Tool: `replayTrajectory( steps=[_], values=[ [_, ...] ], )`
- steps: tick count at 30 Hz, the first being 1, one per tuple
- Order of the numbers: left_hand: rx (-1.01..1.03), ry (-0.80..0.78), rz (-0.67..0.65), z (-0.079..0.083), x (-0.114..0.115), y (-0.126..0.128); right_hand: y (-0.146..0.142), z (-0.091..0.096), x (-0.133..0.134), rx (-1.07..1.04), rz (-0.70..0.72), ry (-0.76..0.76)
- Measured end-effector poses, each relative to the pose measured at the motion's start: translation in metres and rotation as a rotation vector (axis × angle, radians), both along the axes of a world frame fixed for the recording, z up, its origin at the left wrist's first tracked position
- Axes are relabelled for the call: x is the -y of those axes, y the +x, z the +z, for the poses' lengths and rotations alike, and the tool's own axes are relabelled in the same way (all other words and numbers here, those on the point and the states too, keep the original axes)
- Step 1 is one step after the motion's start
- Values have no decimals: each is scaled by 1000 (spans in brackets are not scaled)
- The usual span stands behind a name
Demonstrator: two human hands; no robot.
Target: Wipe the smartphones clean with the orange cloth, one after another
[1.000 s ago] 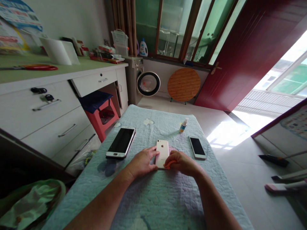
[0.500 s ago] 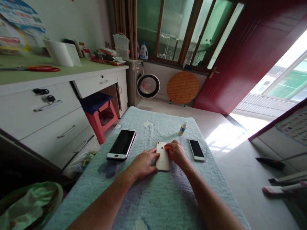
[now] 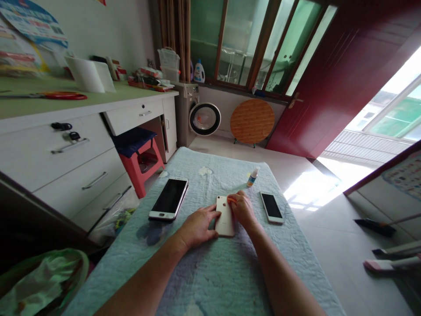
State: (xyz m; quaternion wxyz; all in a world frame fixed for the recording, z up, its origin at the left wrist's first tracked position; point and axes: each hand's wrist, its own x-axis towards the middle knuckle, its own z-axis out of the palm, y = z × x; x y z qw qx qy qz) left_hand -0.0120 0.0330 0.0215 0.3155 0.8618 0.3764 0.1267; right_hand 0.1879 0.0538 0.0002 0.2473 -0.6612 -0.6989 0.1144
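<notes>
A white phone [image 3: 224,211] lies back-up on the light blue quilted cloth [image 3: 210,272]. My left hand [image 3: 197,226] rests against its left edge, fingers pressing on it. My right hand [image 3: 241,208] is closed on a small orange cloth [image 3: 231,199] and presses it on the phone's upper right part. A larger phone [image 3: 169,197] with a dark screen lies to the left, and a smaller one [image 3: 271,207] lies screen-up to the right. A small spray bottle [image 3: 252,177] stands beyond my right hand.
A white desk with drawers [image 3: 75,145] runs along the left, with a red stool [image 3: 140,153] under it. A green plastic bag [image 3: 39,281] sits at the lower left. A washing machine [image 3: 197,116], a round wooden tabletop [image 3: 252,120] and a dark red door [image 3: 342,74] stand behind.
My right hand has moved the orange cloth from the near end of the white phone up to its far end. My left hand has stayed on the phone's left edge.
</notes>
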Motion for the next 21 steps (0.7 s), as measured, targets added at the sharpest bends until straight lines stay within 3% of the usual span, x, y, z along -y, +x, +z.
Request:
replayTrajectory(
  steps=[9, 13, 16, 21],
  values=[
    [11, 8, 33, -6, -1, -1, 2, 11, 13, -86, 333, -70],
    [-12, 8, 45, -7, -1, -1, 4, 9, 13, -152, 417, -97],
    [-20, 13, 45, -7, -1, -1, 3, 6, 12, -126, 351, -71],
    [26, 34, 19, -6, -1, -1, -3, 2, 7, -47, 101, -4]
  ],
)
